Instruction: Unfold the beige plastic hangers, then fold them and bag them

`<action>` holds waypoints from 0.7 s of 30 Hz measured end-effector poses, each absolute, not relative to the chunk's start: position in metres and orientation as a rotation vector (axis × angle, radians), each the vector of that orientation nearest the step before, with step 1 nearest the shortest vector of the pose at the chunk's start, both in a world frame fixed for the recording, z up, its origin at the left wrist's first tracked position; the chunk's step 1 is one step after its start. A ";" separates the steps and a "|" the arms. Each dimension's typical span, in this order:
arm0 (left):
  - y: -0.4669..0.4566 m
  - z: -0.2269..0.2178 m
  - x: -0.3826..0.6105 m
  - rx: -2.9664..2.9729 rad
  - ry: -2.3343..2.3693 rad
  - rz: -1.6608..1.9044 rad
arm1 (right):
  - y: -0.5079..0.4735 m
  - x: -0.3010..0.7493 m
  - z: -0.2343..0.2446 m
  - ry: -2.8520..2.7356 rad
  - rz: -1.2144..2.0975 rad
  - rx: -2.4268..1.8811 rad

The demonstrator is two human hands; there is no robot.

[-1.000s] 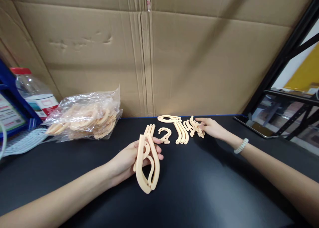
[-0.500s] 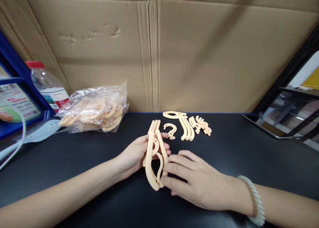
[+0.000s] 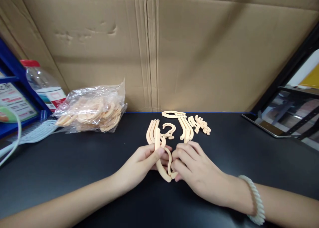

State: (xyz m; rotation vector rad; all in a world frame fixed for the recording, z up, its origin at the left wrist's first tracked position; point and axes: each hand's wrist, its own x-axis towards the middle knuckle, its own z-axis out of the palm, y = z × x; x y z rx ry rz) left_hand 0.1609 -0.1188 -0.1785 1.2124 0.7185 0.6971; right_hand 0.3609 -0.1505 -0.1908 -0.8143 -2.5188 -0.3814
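My left hand (image 3: 147, 160) and my right hand (image 3: 191, 166) meet at the middle of the black table (image 3: 74, 161), both closed on a beige plastic hanger piece (image 3: 163, 155) that stands on edge between them. The left fingers pinch its upper arm; the right fingers grip its lower end and right arm. Just behind lie sorted beige parts: a stack of curved arms (image 3: 151, 131), a hook (image 3: 169, 130), more curved arms (image 3: 185, 128), small clips (image 3: 202, 125) and a flat oval piece (image 3: 173, 114).
A clear plastic bag of beige parts (image 3: 92, 113) lies at the back left, beside a water bottle (image 3: 42, 85) and a blue rack (image 3: 12, 91). A cardboard wall (image 3: 159, 48) closes the back. A tablet (image 3: 267, 125) lies at the right edge.
My right hand came back from the small clips at the back and closed on the hanger piece held by my left hand. The piece has shifted slightly right and turned between both hands.
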 end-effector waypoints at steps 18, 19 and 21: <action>-0.113 -0.170 0.160 1.020 0.818 0.785 | -0.121 0.402 -0.174 -2.361 -0.445 -0.793; -0.114 -0.169 0.160 1.021 0.818 0.782 | -0.113 0.411 -0.173 -2.305 -0.431 -0.837; -0.114 -0.169 0.160 1.015 0.818 0.788 | -0.097 0.430 -0.170 -2.262 -0.413 -0.924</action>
